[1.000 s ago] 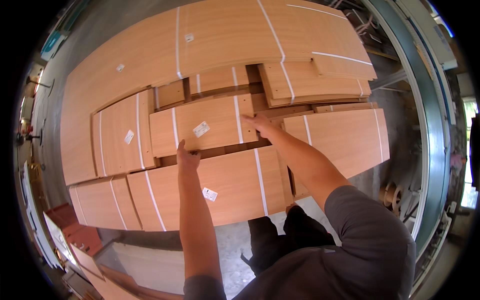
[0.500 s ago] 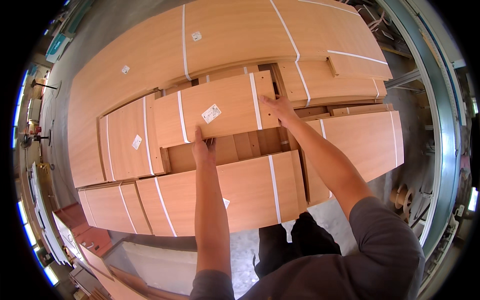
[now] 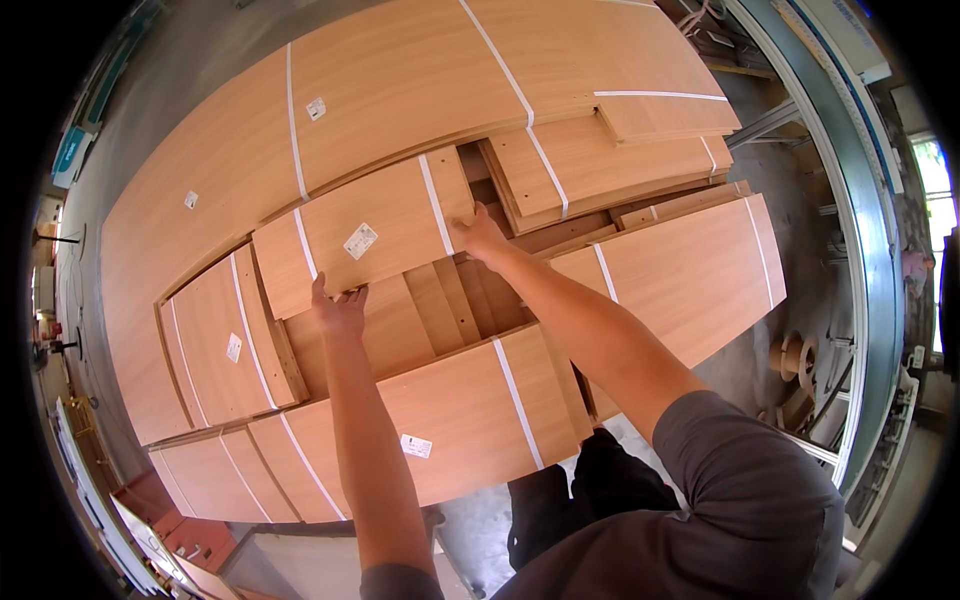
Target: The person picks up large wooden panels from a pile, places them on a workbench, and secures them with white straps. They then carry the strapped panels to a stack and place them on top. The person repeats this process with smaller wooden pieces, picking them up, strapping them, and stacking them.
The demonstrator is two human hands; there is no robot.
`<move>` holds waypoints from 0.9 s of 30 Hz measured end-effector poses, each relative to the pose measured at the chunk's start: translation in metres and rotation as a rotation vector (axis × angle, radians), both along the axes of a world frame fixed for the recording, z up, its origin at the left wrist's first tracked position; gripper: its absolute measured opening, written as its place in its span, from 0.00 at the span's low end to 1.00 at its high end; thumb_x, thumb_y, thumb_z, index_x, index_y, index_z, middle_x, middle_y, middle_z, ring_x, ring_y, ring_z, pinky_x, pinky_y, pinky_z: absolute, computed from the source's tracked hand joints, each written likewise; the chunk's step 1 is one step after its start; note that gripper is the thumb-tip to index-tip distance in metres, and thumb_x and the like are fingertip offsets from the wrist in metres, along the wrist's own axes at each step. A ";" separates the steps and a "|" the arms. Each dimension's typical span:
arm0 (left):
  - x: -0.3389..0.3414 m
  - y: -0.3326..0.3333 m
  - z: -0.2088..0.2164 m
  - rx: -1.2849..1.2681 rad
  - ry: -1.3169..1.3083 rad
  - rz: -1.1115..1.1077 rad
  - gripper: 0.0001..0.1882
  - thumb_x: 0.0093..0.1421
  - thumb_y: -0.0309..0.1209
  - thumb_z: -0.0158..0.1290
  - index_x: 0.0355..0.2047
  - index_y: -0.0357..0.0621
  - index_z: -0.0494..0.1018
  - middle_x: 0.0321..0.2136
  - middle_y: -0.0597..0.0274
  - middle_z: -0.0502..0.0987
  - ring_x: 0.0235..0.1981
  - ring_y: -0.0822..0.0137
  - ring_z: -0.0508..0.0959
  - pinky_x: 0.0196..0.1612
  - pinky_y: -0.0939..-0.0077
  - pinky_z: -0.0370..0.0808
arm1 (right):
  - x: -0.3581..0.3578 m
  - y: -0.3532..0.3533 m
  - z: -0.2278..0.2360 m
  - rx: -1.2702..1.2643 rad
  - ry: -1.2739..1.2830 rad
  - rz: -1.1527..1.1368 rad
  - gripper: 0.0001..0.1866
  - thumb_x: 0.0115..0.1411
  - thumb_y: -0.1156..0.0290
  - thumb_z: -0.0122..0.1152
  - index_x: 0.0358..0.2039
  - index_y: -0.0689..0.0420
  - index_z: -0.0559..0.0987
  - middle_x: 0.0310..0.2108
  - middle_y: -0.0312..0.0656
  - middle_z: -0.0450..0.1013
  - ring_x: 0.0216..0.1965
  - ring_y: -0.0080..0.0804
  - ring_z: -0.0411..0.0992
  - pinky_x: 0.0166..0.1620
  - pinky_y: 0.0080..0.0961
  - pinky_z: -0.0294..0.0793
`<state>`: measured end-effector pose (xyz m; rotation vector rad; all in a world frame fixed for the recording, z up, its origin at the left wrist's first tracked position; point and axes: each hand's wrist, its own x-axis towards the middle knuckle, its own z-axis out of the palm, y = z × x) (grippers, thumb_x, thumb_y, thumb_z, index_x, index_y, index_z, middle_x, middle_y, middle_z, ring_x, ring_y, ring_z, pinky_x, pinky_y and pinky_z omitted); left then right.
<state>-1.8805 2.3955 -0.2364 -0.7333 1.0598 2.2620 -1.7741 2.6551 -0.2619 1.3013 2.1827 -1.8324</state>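
A strapped bundle of light wood-coloured boards [image 3: 395, 205], with two white straps and a white label, lies tilted across the middle of the stack, along the big far panels. My left hand [image 3: 340, 310] holds its near edge beside the left strap, thumb over the edge and the other fingers partly under it. My right hand [image 3: 480, 238] grips its near right corner, some fingers hidden behind the end. Below the bundle, a recess [image 3: 400, 310] shows more boards lying lower. A smaller strapped bundle [image 3: 220, 340] sits to its left.
Large strapped panels [image 3: 400, 75] lie along the far side. Closer to me are a long strapped bundle [image 3: 450, 410] and another strapped bundle [image 3: 680, 270] at right. A metal frame [image 3: 850, 250] runs along the right, with a spool [image 3: 795, 358] near it.
The held bundle has moved away from me and somewhat left. The recess on its near side and the gap at its right end look wider. My view has also turned.
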 end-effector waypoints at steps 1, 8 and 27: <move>-0.001 -0.006 0.006 0.015 0.026 -0.003 0.49 0.55 0.46 0.56 0.65 0.43 0.36 0.60 0.39 0.46 0.63 0.41 0.51 0.63 0.51 0.58 | -0.008 -0.005 0.010 0.024 -0.003 0.011 0.40 0.59 0.55 0.55 0.63 0.63 0.49 0.47 0.60 0.70 0.39 0.47 0.75 0.31 0.33 0.78; -0.009 0.006 -0.002 -0.283 0.001 0.072 0.28 0.60 0.36 0.55 0.53 0.34 0.57 0.46 0.46 0.64 0.48 0.51 0.70 0.50 0.54 0.76 | -0.014 0.022 -0.016 0.184 0.050 0.172 0.39 0.60 0.43 0.46 0.63 0.56 0.54 0.50 0.56 0.70 0.51 0.52 0.69 0.49 0.43 0.72; 0.088 -0.070 0.041 -0.755 0.002 -0.462 0.13 0.60 0.35 0.54 0.35 0.36 0.70 0.32 0.54 0.74 0.29 0.63 0.77 0.22 0.76 0.75 | 0.099 -0.019 -0.004 -0.047 0.026 0.299 0.34 0.62 0.48 0.49 0.62 0.55 0.58 0.52 0.51 0.69 0.56 0.45 0.67 0.55 0.35 0.65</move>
